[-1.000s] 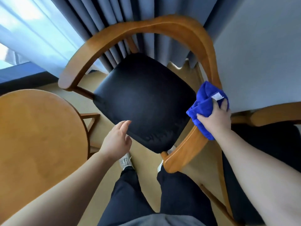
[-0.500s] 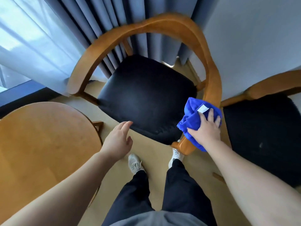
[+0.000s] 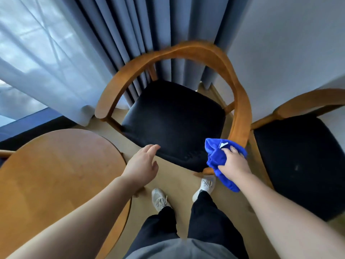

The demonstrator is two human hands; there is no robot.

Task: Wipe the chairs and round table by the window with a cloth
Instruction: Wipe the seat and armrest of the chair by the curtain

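A wooden armchair [image 3: 240,109] with a curved orange-brown rail and a black seat cushion [image 3: 173,124] stands in front of me. My right hand [image 3: 234,163] grips a bunched blue cloth [image 3: 217,157] against the front end of the chair's right armrest. My left hand [image 3: 142,165] hovers with relaxed fingers just above the front left edge of the seat, holding nothing. The round wooden table [image 3: 56,174] lies at the lower left. A second armchair [image 3: 298,165] with a black seat stands at the right.
Grey-blue curtains [image 3: 149,43] and a sheer white curtain [image 3: 46,62] hang behind the chair, with a white wall [image 3: 289,43] to the right. My legs and grey shoes [image 3: 158,199] stand on the light floor between the table and the chairs.
My right hand has slid the cloth down the right armrest toward its front end. The view has pulled back, so more of the second chair and table shows. The left hand keeps its place.
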